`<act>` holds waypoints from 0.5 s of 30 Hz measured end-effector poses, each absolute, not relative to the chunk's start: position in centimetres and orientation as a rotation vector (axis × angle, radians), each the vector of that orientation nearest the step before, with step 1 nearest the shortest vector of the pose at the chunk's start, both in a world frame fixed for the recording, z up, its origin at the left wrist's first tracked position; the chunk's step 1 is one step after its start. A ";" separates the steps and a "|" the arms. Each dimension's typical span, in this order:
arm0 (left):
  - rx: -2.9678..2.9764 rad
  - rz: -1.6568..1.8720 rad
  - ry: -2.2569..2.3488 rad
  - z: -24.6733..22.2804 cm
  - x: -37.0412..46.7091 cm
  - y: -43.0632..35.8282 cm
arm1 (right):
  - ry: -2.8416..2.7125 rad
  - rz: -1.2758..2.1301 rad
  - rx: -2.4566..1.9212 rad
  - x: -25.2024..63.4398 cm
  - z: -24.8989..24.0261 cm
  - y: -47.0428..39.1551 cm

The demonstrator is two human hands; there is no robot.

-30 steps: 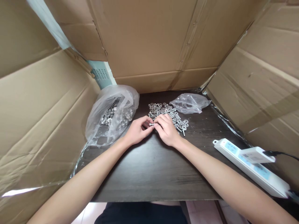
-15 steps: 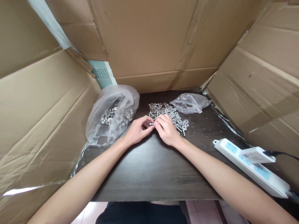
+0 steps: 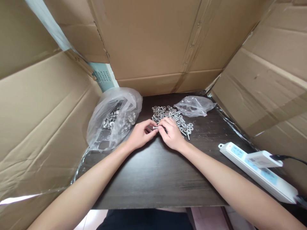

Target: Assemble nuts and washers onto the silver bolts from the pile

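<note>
Between my two hands lies a small silvery bolt [image 3: 155, 127], its head toward the left. My left hand [image 3: 142, 132] curls its thumb and fingers around the bolt's head end. The fingertips of my right hand [image 3: 169, 132] pinch the other end and hide it, so any nut or washer there cannot be made out. Just beyond my hands spreads a loose heap of bolts and washers [image 3: 189, 127], partly covered by my right hand. To the left stands an open clear plastic bag [image 3: 96, 127] with many metal fasteners [image 3: 111, 123] inside.
A crumpled clear plastic bag [image 3: 195, 105] lies behind the heap. On the right sits a white power strip [image 3: 254, 172] with a plugged-in adapter [image 3: 265, 159] and a black cable. Cardboard walls [image 3: 153, 41] enclose the dark table [image 3: 153, 179] at the back and sides.
My hands stay almost in place, with both still at the bolt; the fingers shift only slightly. The whole view has moved a little.
</note>
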State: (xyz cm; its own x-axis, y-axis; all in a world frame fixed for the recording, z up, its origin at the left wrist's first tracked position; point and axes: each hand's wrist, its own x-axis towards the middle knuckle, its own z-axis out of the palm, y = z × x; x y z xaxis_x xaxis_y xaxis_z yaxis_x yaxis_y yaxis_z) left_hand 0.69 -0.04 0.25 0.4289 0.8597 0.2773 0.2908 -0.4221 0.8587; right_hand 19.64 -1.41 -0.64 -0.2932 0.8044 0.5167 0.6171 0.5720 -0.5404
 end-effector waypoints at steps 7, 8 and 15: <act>1.914 0.940 0.989 0.1 0.6 0.0 | -2.013 0.330 -1.133 19.6 -0.5 -1.5; 1.914 0.941 0.991 0.1 0.6 0.0 | -2.017 0.325 -1.131 19.6 -0.5 -1.5; 1.917 0.944 0.988 0.0 0.6 0.0 | -2.061 0.292 -1.159 19.6 -0.6 -1.4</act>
State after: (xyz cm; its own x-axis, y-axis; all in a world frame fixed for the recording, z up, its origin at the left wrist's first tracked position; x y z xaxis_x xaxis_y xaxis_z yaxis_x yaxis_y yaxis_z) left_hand 0.62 0.02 0.01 0.4254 0.8670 0.2595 0.2984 -0.4051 0.8642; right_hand 19.64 -1.43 -0.58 -0.3169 0.8103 0.4929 0.6418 0.5658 -0.5177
